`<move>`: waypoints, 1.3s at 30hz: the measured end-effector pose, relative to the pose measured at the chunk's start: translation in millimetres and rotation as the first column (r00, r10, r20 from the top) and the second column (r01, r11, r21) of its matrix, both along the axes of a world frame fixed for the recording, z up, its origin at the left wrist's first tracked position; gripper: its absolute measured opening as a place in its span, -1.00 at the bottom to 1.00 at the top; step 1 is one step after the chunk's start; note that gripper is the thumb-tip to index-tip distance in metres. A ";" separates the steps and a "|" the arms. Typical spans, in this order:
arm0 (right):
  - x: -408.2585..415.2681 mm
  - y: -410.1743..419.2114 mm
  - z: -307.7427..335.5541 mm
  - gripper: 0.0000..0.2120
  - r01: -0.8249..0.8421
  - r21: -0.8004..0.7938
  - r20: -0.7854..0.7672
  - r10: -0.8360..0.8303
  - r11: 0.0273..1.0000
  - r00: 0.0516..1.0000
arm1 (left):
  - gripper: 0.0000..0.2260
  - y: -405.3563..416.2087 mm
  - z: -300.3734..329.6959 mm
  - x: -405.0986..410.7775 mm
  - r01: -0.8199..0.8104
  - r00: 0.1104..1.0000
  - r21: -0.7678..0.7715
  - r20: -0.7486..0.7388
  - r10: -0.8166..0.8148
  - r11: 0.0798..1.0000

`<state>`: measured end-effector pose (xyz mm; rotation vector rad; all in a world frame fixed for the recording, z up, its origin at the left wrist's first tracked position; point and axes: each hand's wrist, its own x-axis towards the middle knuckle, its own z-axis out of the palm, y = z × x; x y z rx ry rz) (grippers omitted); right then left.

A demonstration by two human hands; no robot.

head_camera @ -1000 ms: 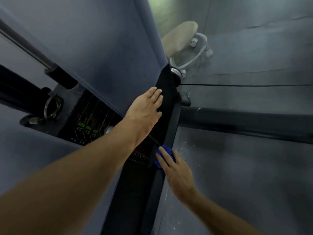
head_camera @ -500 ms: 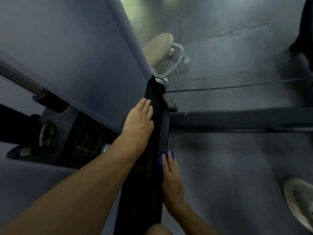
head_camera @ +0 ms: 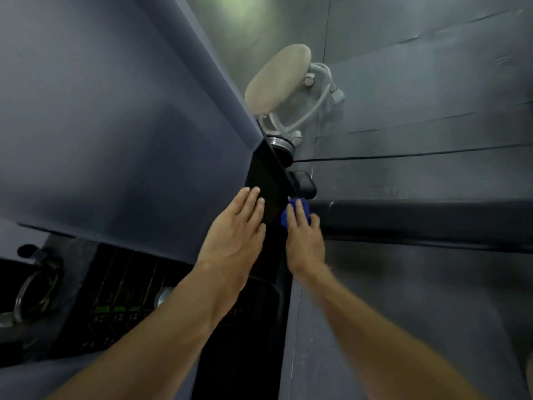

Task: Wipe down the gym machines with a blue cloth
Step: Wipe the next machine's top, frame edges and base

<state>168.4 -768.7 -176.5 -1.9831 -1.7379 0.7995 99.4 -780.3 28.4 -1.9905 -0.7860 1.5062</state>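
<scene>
A black upright post (head_camera: 268, 180) of the gym machine runs down the middle of the view, beside a grey shroud panel (head_camera: 115, 125). My left hand (head_camera: 233, 235) lies flat on the post's face, fingers straight. Just to its right, my right hand (head_camera: 304, 241) presses a small blue cloth (head_camera: 288, 215) against the post's right edge with extended fingers. Most of the cloth is hidden under that hand. The cloth sits just below a black knob (head_camera: 302, 181) on the post.
A beige padded seat (head_camera: 277, 79) on a white frame stands on the floor beyond the post. A dark horizontal bar (head_camera: 418, 220) runs right from the post. The weight stack with green labels (head_camera: 118, 310) and a metal ring (head_camera: 31, 287) lie at lower left.
My right hand has slid the blue cloth up along the post's right edge toward the knob. My left hand stayed flat on the post. The view shifted.
</scene>
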 end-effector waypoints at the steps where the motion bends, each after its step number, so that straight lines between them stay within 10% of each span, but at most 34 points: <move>1: -8.1 -16.0 1.0 -0.27 0.018 -0.019 -0.019 -0.018 1.000 1.000 | -0.16 0.2 0.7 1.3 -0.003 1.000 0.001 -0.003 0.003 1.000; 32: -0.5 57.3 30.3 -0.13 0.307 0.164 -0.637 -0.136 0.938 0.759 | -0.37 55.9 29.9 19.5 -0.006 0.995 0.076 0.100 -0.001 0.997; 39: 24.8 84.0 25.8 -0.37 0.267 -0.129 -0.768 -0.266 0.955 0.582 | -0.35 74.8 54.8 33.9 -0.028 0.988 0.142 0.154 0.006 0.989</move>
